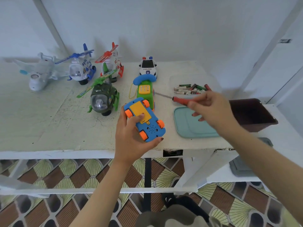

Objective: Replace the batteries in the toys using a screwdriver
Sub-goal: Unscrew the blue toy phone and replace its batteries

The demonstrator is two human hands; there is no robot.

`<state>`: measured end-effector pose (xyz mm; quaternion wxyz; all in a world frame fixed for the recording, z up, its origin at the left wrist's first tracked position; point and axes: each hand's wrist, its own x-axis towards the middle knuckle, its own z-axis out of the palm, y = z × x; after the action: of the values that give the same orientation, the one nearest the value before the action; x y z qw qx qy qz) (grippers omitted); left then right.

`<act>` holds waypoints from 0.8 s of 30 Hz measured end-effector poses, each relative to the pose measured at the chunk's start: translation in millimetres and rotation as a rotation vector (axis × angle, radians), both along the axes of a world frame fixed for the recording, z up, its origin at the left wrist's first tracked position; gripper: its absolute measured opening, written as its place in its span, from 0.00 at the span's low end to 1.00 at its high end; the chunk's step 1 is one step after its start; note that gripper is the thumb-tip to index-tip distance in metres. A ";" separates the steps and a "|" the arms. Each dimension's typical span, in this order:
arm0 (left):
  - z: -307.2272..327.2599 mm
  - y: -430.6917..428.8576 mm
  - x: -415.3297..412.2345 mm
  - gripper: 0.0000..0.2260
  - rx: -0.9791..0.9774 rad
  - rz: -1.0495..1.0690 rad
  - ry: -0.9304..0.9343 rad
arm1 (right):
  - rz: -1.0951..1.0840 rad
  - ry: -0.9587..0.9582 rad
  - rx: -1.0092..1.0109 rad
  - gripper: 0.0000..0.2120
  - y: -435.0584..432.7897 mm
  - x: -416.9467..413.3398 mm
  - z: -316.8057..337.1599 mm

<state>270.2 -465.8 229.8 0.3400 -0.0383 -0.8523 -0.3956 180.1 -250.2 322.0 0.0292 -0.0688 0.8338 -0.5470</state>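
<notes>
Blue plastic with orange wheels, the toy car [145,121] lies upside down in the left hand [131,140], above the near edge of the white table [49,122]; the fingers curl round its sides and the thumb presses on its yellow battery cover [138,108]; the right hand [212,110] pinches the red handle of the screwdriver [180,100], held over a teal lid [191,128], shaft pointing left toward the green toy phone [145,93]; loose batteries [191,89] lie in a clear tub [174,79] behind the lid; a green helicopter [102,98], a police car [148,67] and a white plane [39,72] stand further back.
</notes>
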 end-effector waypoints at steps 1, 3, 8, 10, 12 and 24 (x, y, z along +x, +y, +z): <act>-0.3 -0.4 0.1 0.28 0.008 0.002 0.001 | -0.019 0.064 0.100 0.07 1.8 2.1 -13.8; -0.3 -0.5 0.7 0.28 0.019 0.003 0.004 | -0.040 0.222 0.318 0.08 5.0 7.2 -35.0; -1.1 3.5 3.5 0.27 0.072 -0.036 0.046 | 0.031 0.403 0.636 0.08 11.2 5.2 -57.1; -0.5 3.8 4.4 0.27 0.071 -0.020 0.047 | 0.043 0.416 0.675 0.08 11.6 1.1 -58.9; 1.7 4.0 3.6 0.27 0.063 0.001 0.072 | 0.051 0.467 0.697 0.08 11.4 -2.5 -59.4; 58.2 24.9 -42.3 0.28 0.072 0.025 0.303 | 0.448 -0.053 -0.158 0.15 -37.0 -25.3 -12.1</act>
<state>227.9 -440.9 287.9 0.4708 -0.0746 -0.7770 -0.4112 154.9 -287.3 310.0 0.1665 -0.2398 0.7512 -0.5920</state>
